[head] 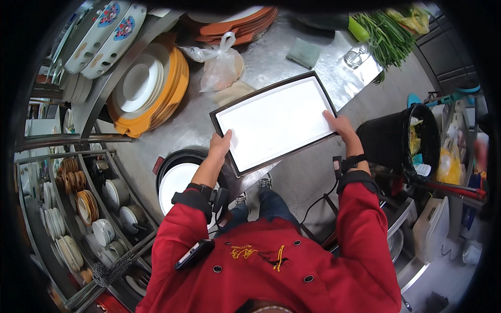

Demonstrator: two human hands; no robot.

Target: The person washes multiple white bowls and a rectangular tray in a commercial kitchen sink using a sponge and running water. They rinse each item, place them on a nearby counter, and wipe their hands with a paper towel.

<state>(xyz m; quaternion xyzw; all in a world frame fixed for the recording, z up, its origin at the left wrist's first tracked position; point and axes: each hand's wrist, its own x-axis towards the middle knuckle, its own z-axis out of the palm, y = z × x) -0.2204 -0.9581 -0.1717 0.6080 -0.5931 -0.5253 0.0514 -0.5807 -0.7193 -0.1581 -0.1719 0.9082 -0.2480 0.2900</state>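
A rectangular white tray with a dark rim (280, 119) is held in front of me, tilted, over the front edge of the steel table (270, 58). My left hand (220, 145) grips its left short side, thumb on the white inner face. On the opposite short side, my right hand (339, 126) holds it the same way. Below my left forearm is a round black pan or pot (161, 164) with a large white plate (178, 184) inside; my forearm hides part of both.
Orange-rimmed plates (178, 90) stand stacked at left, near a knotted plastic bag (223, 68). A folded green cloth (304, 53) and green stalks (391, 39) lie farther back. A black bin (379, 139) stands at right. Lower left, a rack (92, 168) holds dishes.
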